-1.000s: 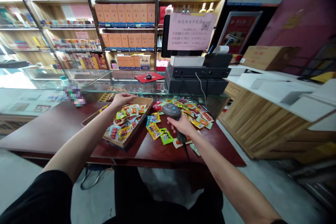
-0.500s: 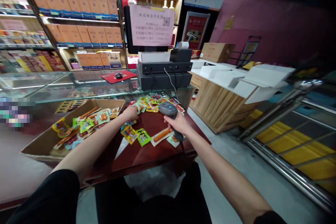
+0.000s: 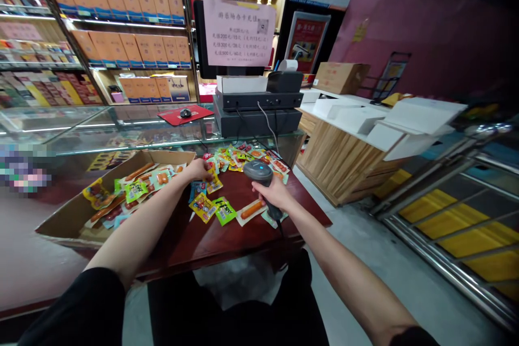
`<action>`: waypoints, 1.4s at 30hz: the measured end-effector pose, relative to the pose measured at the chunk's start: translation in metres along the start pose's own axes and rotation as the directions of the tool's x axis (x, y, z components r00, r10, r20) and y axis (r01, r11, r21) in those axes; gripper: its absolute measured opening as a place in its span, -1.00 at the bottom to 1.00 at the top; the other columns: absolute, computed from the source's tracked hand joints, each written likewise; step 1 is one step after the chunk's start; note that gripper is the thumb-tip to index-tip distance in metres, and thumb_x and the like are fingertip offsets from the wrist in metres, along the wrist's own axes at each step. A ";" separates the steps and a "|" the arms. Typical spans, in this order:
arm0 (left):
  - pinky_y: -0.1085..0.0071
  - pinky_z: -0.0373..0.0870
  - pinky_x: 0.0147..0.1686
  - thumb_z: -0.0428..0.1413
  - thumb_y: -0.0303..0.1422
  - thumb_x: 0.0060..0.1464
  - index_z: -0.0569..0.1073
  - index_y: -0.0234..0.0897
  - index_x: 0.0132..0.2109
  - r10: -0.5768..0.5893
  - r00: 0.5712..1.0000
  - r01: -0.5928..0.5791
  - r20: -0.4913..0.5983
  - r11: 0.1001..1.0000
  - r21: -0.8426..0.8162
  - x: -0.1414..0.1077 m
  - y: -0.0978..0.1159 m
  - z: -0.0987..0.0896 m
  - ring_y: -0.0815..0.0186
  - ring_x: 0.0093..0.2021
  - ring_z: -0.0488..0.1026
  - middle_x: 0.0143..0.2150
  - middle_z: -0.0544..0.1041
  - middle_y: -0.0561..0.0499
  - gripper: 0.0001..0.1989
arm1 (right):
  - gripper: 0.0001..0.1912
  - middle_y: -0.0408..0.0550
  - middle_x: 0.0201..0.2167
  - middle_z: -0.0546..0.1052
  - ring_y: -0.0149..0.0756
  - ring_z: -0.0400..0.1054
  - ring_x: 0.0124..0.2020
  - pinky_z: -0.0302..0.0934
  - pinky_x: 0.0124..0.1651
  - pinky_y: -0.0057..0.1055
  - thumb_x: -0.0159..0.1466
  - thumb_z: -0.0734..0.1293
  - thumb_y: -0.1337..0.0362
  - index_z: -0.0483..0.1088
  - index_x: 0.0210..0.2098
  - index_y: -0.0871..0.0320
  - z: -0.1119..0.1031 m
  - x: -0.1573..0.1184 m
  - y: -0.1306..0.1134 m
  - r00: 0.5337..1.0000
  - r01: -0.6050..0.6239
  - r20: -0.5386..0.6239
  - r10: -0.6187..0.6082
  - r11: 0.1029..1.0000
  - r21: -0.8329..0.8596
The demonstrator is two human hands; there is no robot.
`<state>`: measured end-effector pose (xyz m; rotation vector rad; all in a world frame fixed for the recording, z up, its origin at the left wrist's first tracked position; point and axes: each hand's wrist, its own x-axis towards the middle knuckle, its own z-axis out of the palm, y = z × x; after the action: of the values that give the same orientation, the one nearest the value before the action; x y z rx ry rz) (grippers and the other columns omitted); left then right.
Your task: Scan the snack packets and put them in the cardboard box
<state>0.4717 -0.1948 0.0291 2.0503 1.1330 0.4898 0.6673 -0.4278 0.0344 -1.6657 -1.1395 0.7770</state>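
In my left hand [image 3: 200, 169] is a yellow snack packet [image 3: 213, 179], pinched at its edge above the dark red tabletop [image 3: 227, 238]. My right hand [image 3: 275, 193] is wrapped round the handle of a grey barcode scanner [image 3: 259, 172], its head pointing forward and left. Below the hands lie another yellow snack packet [image 3: 203, 207], a green packet [image 3: 224, 211] and a packaged sausage [image 3: 250, 211]. A pale packet sits partly under the scanner handle. Beyond them spreads a pile of colourful snack packets [image 3: 233, 158].
A cardboard box [image 3: 60, 221] with several snack packets stands on the left. Behind are a glass counter [image 3: 101, 124], a red mouse pad [image 3: 198, 113] and a monitor with a pink notice [image 3: 239, 32]. A wooden cabinet [image 3: 336, 157] and metal railing [image 3: 441, 232] are to the right.
My left hand has drawn slightly back from the pile, and a yellow packet now shows in its fingers. My right hand holds the scanner in nearly the same place. The view has shifted slightly.
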 end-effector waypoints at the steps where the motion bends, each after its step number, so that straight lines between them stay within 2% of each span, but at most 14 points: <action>1: 0.53 0.34 -0.49 0.40 -0.46 -0.50 0.45 -0.24 -0.64 -0.016 1.000 0.016 0.006 0.994 -0.109 -0.001 0.001 -0.001 0.34 -0.55 0.42 -0.68 0.41 0.11 -0.75 | -0.76 -0.19 -0.73 0.40 -0.43 0.27 -0.76 0.16 -0.68 -0.53 0.18 0.36 0.14 0.41 -0.50 0.18 0.002 -0.001 -0.002 1.000 -0.006 0.002 0.006 1.000 0.002; 3: 0.51 0.39 -0.49 0.42 -0.39 -0.44 0.52 -0.28 -0.53 -0.055 0.998 0.063 0.032 0.930 -0.363 -0.003 0.005 -0.001 0.33 -0.51 0.47 -0.57 0.52 0.05 -0.74 | -0.77 -0.20 -0.75 0.38 -0.43 0.26 -0.76 0.15 -0.68 -0.54 0.17 0.36 0.16 0.40 -0.51 0.17 0.007 -0.003 -0.006 1.000 -0.015 0.010 0.015 1.000 0.005; 5: 0.47 0.46 -0.44 0.45 -0.37 -0.42 0.55 -0.33 -0.42 -0.078 0.995 0.096 0.056 0.811 -0.577 -0.005 0.009 0.000 0.31 -0.45 0.52 -0.45 0.59 -0.03 -0.68 | -0.77 -0.20 -0.76 0.38 -0.43 0.26 -0.76 0.15 -0.68 -0.54 0.18 0.36 0.17 0.40 -0.53 0.17 0.012 -0.005 -0.011 1.000 -0.017 0.022 0.017 1.000 0.002; 8: 0.44 0.52 -0.38 0.47 -0.40 -0.42 0.53 -0.38 -0.36 -0.091 0.993 0.115 0.072 0.689 -0.716 -0.006 0.015 0.003 0.29 -0.38 0.56 -0.35 0.61 -0.11 -0.61 | -0.77 -0.20 -0.76 0.38 -0.44 0.26 -0.76 0.16 -0.67 -0.55 0.18 0.35 0.20 0.38 -0.54 0.17 0.018 -0.006 -0.016 0.999 0.008 0.032 -0.008 1.000 0.000; 15: 0.40 0.56 -0.40 0.45 -0.46 -0.34 0.46 -0.39 -0.36 -0.100 0.993 0.112 0.063 0.638 -0.762 -0.006 0.018 0.004 0.28 -0.37 0.57 -0.35 0.59 -0.09 -0.63 | -0.80 -0.20 -0.75 0.38 -0.43 0.25 -0.75 0.19 -0.67 -0.52 0.19 0.35 0.22 0.37 -0.52 0.15 0.024 -0.007 -0.024 0.999 0.015 0.046 -0.014 1.000 -0.009; 20: 0.44 0.53 -0.48 0.42 -0.50 -0.31 0.45 -0.39 -0.37 -0.089 0.996 0.078 0.027 0.640 -0.765 -0.005 0.016 0.006 0.32 -0.41 0.54 -0.37 0.57 -0.06 -0.66 | -0.78 -0.20 -0.77 0.36 -0.44 0.25 -0.76 0.16 -0.68 -0.54 0.19 0.34 0.25 0.35 -0.56 0.17 0.022 -0.008 -0.028 0.999 0.007 0.035 -0.007 1.000 -0.013; 26: 0.40 0.55 -0.43 0.42 -0.52 -0.28 0.44 -0.39 -0.38 -0.114 0.992 0.117 0.058 0.636 -0.763 -0.008 0.023 0.006 0.27 -0.39 0.56 -0.40 0.58 -0.07 -0.68 | -0.78 -0.21 -0.76 0.37 -0.44 0.26 -0.77 0.18 -0.67 -0.53 0.20 0.34 0.24 0.37 -0.55 0.17 0.021 -0.007 -0.025 0.999 0.002 0.040 -0.002 1.000 0.003; 29: 0.38 0.55 -0.42 0.41 -0.53 -0.26 0.44 -0.39 -0.40 -0.150 0.988 0.133 0.044 0.654 -0.745 -0.012 0.030 -0.001 0.27 -0.41 0.55 -0.42 0.57 -0.07 -0.70 | -0.78 -0.21 -0.76 0.37 -0.45 0.25 -0.76 0.18 -0.67 -0.53 0.19 0.35 0.23 0.38 -0.54 0.18 0.022 -0.009 -0.028 0.999 0.007 0.044 -0.008 1.000 0.004; 31: 0.36 0.55 -0.40 0.41 -0.54 -0.28 0.44 -0.39 -0.42 -0.177 0.984 0.130 0.014 0.666 -0.735 -0.016 0.031 -0.013 0.27 -0.41 0.55 -0.44 0.57 -0.06 -0.70 | -0.79 -0.20 -0.75 0.38 -0.44 0.26 -0.75 0.18 -0.66 -0.53 0.19 0.35 0.22 0.39 -0.52 0.19 0.023 -0.008 -0.031 0.998 0.028 0.057 -0.029 1.000 0.003; 33: 0.37 0.54 -0.38 0.41 -0.56 -0.29 0.44 -0.39 -0.43 -0.189 0.982 0.108 -0.030 0.681 -0.725 -0.023 0.026 -0.034 0.27 -0.41 0.55 -0.45 0.57 -0.06 -0.70 | -0.78 -0.20 -0.74 0.39 -0.44 0.27 -0.75 0.19 -0.66 -0.53 0.19 0.36 0.20 0.40 -0.51 0.20 0.027 -0.006 -0.032 0.995 0.043 0.084 -0.044 0.999 0.010; 36: 0.40 0.51 -0.39 0.42 -0.54 -0.30 0.44 -0.37 -0.44 -0.215 0.969 0.068 -0.122 0.708 -0.703 -0.042 0.004 -0.081 0.28 -0.40 0.56 -0.44 0.58 -0.06 -0.69 | -0.77 -0.20 -0.74 0.39 -0.44 0.26 -0.76 0.18 -0.66 -0.52 0.18 0.36 0.16 0.40 -0.49 0.20 0.036 0.001 -0.031 0.990 0.049 0.132 -0.052 0.998 0.031; 38: 0.42 0.49 -0.39 0.43 -0.49 -0.30 0.44 -0.36 -0.42 -0.262 0.943 0.057 -0.205 0.734 -0.677 -0.061 -0.015 -0.118 0.29 -0.40 0.55 -0.43 0.58 -0.05 -0.68 | -0.75 -0.19 -0.73 0.39 -0.44 0.27 -0.76 0.16 -0.67 -0.52 0.18 0.36 0.14 0.41 -0.48 0.21 0.043 0.006 -0.030 0.985 0.049 0.167 -0.054 0.998 0.033; 40: 0.41 0.49 -0.34 0.42 -0.44 -0.23 0.47 -0.36 -0.37 -0.292 0.910 0.040 -0.293 0.766 -0.642 -0.083 -0.034 -0.153 0.32 -0.39 0.55 -0.41 0.58 -0.04 -0.71 | -0.74 -0.18 -0.73 0.39 -0.43 0.28 -0.75 0.15 -0.67 -0.52 0.18 0.36 0.13 0.42 -0.48 0.20 0.050 0.010 -0.030 0.978 0.049 0.200 -0.054 0.998 0.026; 42: 0.37 0.49 -0.23 0.38 -0.43 -0.11 0.49 -0.39 -0.30 -0.275 0.892 0.000 -0.359 0.793 -0.609 -0.105 -0.049 -0.179 0.35 -0.34 0.54 -0.36 0.59 -0.05 -0.75 | -0.73 -0.17 -0.73 0.40 -0.41 0.29 -0.75 0.14 -0.67 -0.51 0.18 0.37 0.12 0.42 -0.49 0.20 0.057 0.013 -0.031 0.972 0.060 0.226 -0.063 0.998 0.022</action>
<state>0.2756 -0.1917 0.1122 1.3166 1.1742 1.1147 0.6122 -0.3925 0.0427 -1.5499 -1.3331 0.9522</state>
